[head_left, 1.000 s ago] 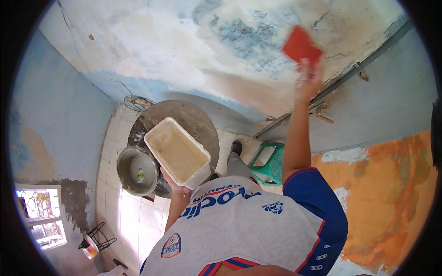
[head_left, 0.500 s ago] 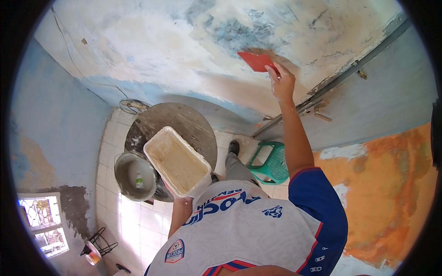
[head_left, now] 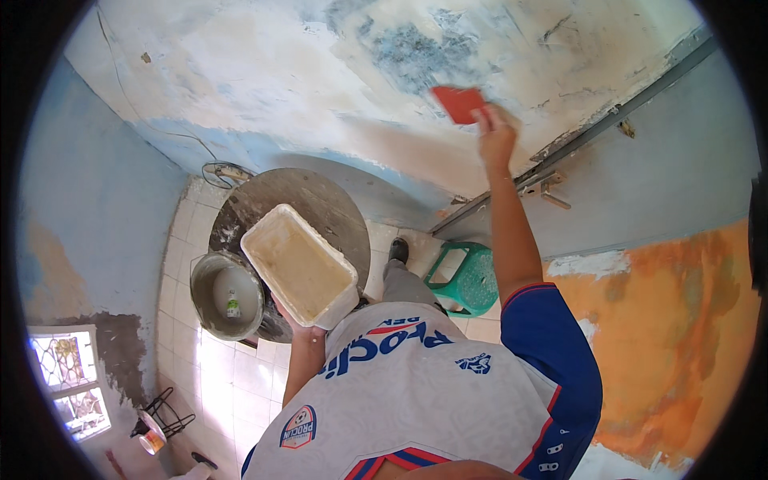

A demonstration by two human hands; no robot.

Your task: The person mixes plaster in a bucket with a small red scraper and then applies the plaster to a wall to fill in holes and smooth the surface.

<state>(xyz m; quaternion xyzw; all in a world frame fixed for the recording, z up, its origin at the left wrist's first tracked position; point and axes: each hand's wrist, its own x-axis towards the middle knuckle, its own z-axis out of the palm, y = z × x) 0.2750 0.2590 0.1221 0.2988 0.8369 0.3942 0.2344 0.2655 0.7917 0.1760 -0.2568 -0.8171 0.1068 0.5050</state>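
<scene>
My right hand (head_left: 498, 138) is raised to the patchy wall, fingers closed on a red putty spreader (head_left: 459, 105). The spreader is blurred, and I cannot tell whether its edge touches the wall. My left hand (head_left: 302, 326) supports a white rectangular tub (head_left: 346, 309) from below at its near side, close to my body. Pale, creamy filler (head_left: 302, 268) coats the inside of the tub. Most of my left fingers are hidden beneath it.
Below the tub stands a round, stained table (head_left: 336, 200). A bucket (head_left: 204, 308) with a small bottle (head_left: 233, 306) inside is beside it. A green plastic stool (head_left: 474, 284) is to the right, near a door handle (head_left: 556, 197). Loose cable (head_left: 222, 172) hangs by the wall.
My right hand and the spreader have moved slightly right along the wall. The view has shifted a little, and the tub stays in my left hand.
</scene>
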